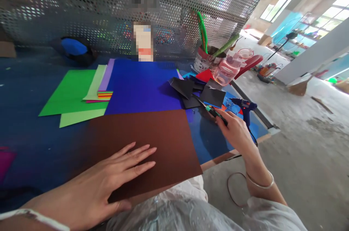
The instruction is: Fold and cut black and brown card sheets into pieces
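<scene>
Tool point(215, 113), brown sheet point(166, 134), both partly hidden

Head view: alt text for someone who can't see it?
A person's left hand is spread over a brown sheet while the right hand holds a pointed tool, its tip at some black pieces. A blue sheet lies beyond, green sheets to its left; a glue gun is near the right hand.

Your left hand point(100, 183) and right hand point(238, 131), two in all, one tool point(215, 113) in your right grip, one brown sheet point(166, 132) under your left, one blue sheet point(144, 89) beyond, one glue gun point(244, 106) just right of your grip, one bottle point(226, 71), one pot point(202, 62) beyond it
</scene>
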Tool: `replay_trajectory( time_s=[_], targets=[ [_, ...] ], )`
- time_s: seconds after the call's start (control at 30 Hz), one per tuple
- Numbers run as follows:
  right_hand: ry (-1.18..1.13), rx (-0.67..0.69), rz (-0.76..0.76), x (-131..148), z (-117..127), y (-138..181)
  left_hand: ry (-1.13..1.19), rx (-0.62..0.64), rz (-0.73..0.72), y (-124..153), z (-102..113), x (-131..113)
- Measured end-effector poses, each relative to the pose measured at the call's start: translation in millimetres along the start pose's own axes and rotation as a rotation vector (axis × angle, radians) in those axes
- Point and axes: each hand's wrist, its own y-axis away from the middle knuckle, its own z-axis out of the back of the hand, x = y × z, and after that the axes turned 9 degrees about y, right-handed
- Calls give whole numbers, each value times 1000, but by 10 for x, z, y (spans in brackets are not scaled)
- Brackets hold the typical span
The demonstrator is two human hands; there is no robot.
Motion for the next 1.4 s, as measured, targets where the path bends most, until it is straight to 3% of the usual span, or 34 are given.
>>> replay_trajectory(
  time_s=[0.27, 0.57, 0.73, 0.87, 1.0, 1.17, 1.4],
  targets=[
    [96, -68, -149, -88, -49, -49, 14, -48, -25, -12, -13, 20],
    [-42, -38, 39, 154, -1, -2, -2, -73, -45, -22, -1, 2],
    [87, -6, -30, 122, -75, -91, 45, -28, -13, -31, 17, -8],
    [86, -84, -54, 140, -34, -45, 67, 10, 30, -36, 35, -25],
    [-52, -134, 85, 330, 75, 47, 94, -21, 3, -23, 15, -8],
    [-121, -6, 249, 504, 42, 3, 84, -33, -9, -14, 0, 5],
    [50, -5, 47, 337, -137, -199, 33, -28, -34, 2, 8, -7]
  ],
)
